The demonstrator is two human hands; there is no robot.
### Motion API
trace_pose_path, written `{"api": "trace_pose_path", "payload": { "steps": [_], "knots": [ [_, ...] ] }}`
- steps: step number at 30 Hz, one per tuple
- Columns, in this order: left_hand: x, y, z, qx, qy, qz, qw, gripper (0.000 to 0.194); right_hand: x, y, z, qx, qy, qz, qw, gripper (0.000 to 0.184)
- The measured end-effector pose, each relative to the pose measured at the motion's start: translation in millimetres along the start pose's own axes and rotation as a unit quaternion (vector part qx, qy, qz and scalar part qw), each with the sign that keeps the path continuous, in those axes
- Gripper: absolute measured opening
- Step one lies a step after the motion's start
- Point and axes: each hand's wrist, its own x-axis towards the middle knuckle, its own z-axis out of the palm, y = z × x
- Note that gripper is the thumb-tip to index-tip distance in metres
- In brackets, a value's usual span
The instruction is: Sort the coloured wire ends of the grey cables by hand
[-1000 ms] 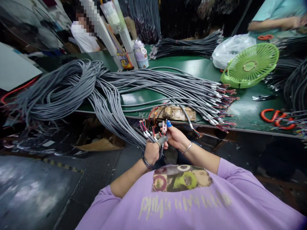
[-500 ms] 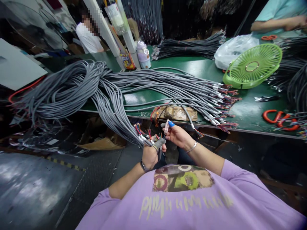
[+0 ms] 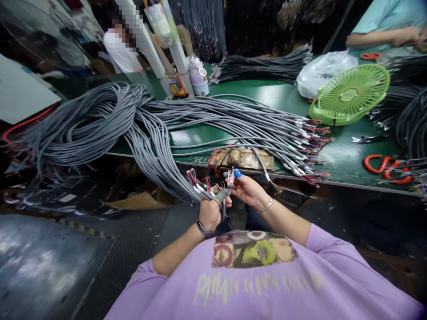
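My left hand (image 3: 210, 215) is closed around the end of a grey cable, close to a bunch of grey cables (image 3: 163, 155) that hangs over the table edge. A grey cover wraps its thumb. Thin coloured wires (image 3: 218, 186) fan out just above that thumb. My right hand (image 3: 249, 191), with a blue cover on one fingertip, pinches a small pale pinkish piece (image 3: 230, 178) right beside those wires. The kind of piece is too small to make out, and I cannot tell whether a wire is inside it.
Many grey cables with white sleeves lie across the green table (image 3: 267, 94). A worn wooden block (image 3: 248, 158) sits at the edge. Further right are a green fan (image 3: 350, 94), small cutters (image 3: 369, 139) and orange-handled scissors (image 3: 387, 168). Two people are across the table.
My right hand has turned slightly, and the pale piece has tilted and come a little lower toward the wires. My left hand keeps its hold; the whole view has shifted slightly.
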Motion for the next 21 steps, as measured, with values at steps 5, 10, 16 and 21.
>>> {"api": "trace_pose_path", "payload": {
  "steps": [5,10,16,21],
  "knots": [
    [3.3,-5.0,0.6,0.007,-0.003,-0.016,1.0,0.023,2.5,4.7,1.0,0.003,0.005,-0.019,1.0,0.028],
    [0.4,-2.8,0.4,0.014,-0.018,-0.014,1.0,0.022,-1.6,5.6,-0.5,0.0,-0.014,-0.009,1.0,0.036],
    [-7.9,-7.9,-10.2,0.018,-0.016,0.004,1.0,0.023,-20.2,9.6,-14.8,-0.082,-0.063,0.0,0.995,0.041],
    [-12.1,-13.1,-18.2,0.058,-0.041,0.015,0.997,0.024,-34.7,17.6,-12.9,-0.249,-0.057,-0.123,0.959,0.028]
  ]
}}
